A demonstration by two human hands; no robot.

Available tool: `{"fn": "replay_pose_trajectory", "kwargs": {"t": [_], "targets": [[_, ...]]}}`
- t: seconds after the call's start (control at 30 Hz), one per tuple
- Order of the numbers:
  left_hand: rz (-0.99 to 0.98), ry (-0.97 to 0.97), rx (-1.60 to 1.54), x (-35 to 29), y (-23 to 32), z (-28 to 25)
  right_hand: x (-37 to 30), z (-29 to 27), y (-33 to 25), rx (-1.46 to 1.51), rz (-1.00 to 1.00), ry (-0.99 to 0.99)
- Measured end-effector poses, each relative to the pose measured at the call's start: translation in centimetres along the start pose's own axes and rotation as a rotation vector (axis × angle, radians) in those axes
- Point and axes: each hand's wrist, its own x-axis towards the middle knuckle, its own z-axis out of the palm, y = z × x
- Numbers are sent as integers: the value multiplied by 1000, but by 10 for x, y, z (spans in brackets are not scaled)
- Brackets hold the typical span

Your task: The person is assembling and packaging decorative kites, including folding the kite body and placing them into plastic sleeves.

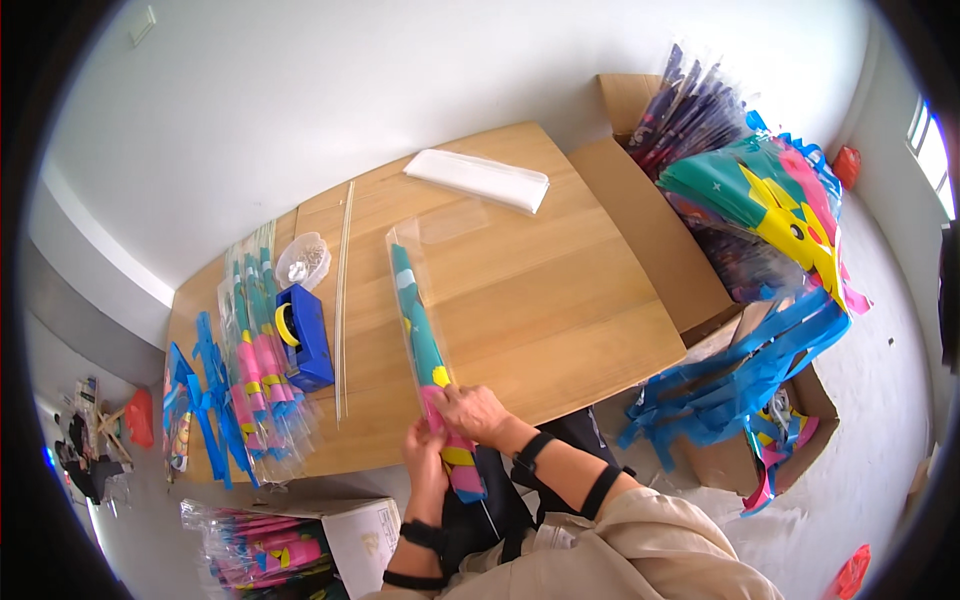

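My left hand (425, 445) and right hand (470, 410) both pinch the near end of the bagged kite (425, 340) lying on the table (560, 290).

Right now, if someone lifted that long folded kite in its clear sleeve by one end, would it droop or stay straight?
The folded kite would probably stay fairly straight: it lies as a tight, narrow roll held by both hands at one end. The clear sleeve looks glossy, so it may slip. It is likely light, being thin fabric and film.
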Motion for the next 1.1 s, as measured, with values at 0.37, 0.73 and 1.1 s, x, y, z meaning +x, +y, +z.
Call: {"fn": "replay_pose_trajectory", "kwargs": {"t": [0.37, 0.73, 1.1], "targets": [[196, -128, 309, -76, 28, -6, 28, -64, -35, -44, -71, 285], [-42, -159, 100, -47, 2, 10, 16, -42, -7, -123, -42, 91], [-421, -313, -14, -73, -19, -7, -11, -4, 5, -101, 2, 47]]}}
